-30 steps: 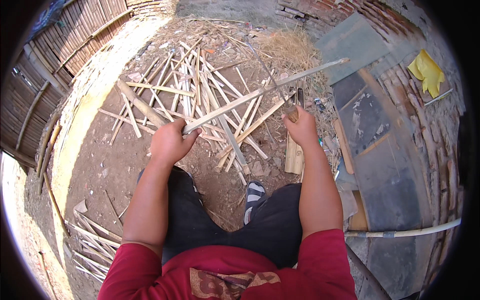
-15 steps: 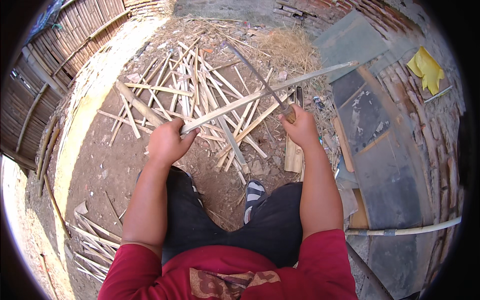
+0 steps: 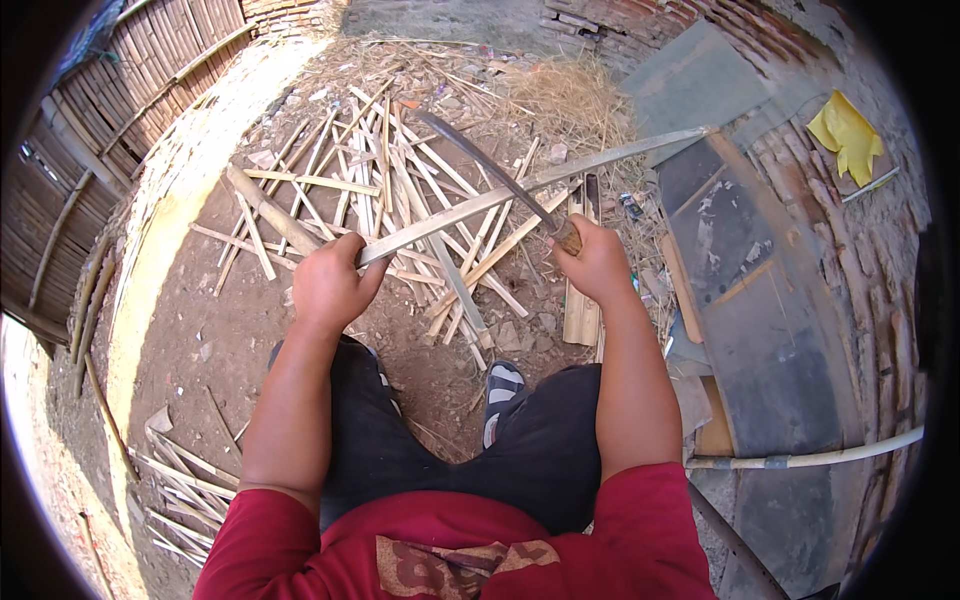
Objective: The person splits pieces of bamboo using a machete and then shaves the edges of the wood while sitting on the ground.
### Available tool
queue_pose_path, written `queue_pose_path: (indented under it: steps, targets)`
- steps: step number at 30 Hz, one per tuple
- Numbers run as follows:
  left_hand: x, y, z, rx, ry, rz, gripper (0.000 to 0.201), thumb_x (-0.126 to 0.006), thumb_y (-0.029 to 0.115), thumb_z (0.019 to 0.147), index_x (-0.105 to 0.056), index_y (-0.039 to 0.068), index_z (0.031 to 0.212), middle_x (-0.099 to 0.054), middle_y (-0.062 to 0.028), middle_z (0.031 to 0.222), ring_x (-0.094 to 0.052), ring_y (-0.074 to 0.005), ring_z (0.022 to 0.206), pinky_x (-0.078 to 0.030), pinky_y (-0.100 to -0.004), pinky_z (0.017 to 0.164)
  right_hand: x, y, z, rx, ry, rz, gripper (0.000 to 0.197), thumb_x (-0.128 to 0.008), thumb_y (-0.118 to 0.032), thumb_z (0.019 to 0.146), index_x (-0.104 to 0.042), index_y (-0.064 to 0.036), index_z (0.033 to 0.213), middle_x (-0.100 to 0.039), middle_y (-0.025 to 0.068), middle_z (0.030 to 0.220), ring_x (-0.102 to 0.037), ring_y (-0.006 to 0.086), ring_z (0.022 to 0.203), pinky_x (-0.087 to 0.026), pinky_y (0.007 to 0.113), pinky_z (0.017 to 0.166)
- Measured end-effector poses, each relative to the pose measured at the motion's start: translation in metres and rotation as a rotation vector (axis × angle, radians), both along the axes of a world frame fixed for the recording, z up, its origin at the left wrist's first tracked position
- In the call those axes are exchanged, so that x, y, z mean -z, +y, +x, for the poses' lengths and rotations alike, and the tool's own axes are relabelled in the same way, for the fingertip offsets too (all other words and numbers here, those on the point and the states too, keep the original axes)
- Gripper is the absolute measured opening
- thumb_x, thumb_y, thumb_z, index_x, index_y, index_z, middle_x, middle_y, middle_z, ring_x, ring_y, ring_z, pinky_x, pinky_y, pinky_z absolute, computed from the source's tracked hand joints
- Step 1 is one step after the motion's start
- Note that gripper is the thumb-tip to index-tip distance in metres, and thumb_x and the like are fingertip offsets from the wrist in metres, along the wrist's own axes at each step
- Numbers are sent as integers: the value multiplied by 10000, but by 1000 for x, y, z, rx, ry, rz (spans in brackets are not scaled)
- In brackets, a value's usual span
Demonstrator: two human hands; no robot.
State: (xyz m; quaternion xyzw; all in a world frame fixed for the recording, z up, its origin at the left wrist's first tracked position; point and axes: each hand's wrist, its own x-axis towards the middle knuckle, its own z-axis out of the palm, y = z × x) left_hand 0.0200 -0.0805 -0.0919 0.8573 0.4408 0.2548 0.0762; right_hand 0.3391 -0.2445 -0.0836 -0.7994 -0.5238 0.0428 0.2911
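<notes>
The left hand, at centre left of the frame, is curled tight around the lower end of a long pale strip, its thumb pressed along the near side. The strip slants across the middle of the frame, rising from that hand toward the upper right, where its far tip lies in view over the edge of a grey-green sheet. The right hand, right of centre, has its fingers wrapped around the wooden handle of a long knife. The dark blade points to the upper left and crosses the strip at an angle just beyond the handle; whether the edge touches the wood I cannot tell

Beneath both, a loose heap of split strips lies criss-crossed on the brown earth, with a thick round pole at its left side. Dry straw is spread at the top of the frame, right of centre. A second bundle of strips sits at the lower left. Along the right side are dark panels, with a crumpled yellow sheet near the upper right. A striped sandal shows below the centre
</notes>
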Motion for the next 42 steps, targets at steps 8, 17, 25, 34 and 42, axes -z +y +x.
queue_pose_path:
  steps: [8,17,25,34,42]
  targets:
    - [4,-2,4,-11,-32,-88,366,-780,416,865,-700,59,852,-709,-162,743,-708,-387,726,-553,-505,670,10,15,-43,-212,-232,31,283,-784,-222,808,-671,-80,1025,-700,188,842,-689,425,829,-541,515,727]
    - [3,3,8,-9,-135,-97,356,-772,385,879,-719,33,871,-694,-193,720,-700,-400,700,-538,-489,655,-4,21,-45,-214,-212,104,165,-725,-202,837,-616,-86,879,-684,152,805,-684,410,808,-530,528,707]
    - [7,-1,10,12,-130,-210,340,-735,373,881,-740,35,920,-713,-222,781,-707,-435,781,-569,-509,733,11,29,-74,-337,-280,78,231,-770,-198,780,-625,-89,924,-671,172,796,-673,422,799,-528,523,710]
    - [2,3,2,-45,-51,-325,447,-732,450,901,-705,4,882,-707,-209,747,-715,-415,763,-558,-505,718,16,29,-12,61,56,90,281,-743,-245,870,-689,-58,1072,-728,209,896,-702,442,871,-547,525,748]
    - [7,-1,11,61,92,-429,497,-750,492,875,-720,0,941,-723,-215,805,-728,-405,812,-565,-495,754,18,34,-53,-284,-253,-58,222,-752,-207,838,-647,-73,979,-708,194,823,-694,447,827,-536,547,734]
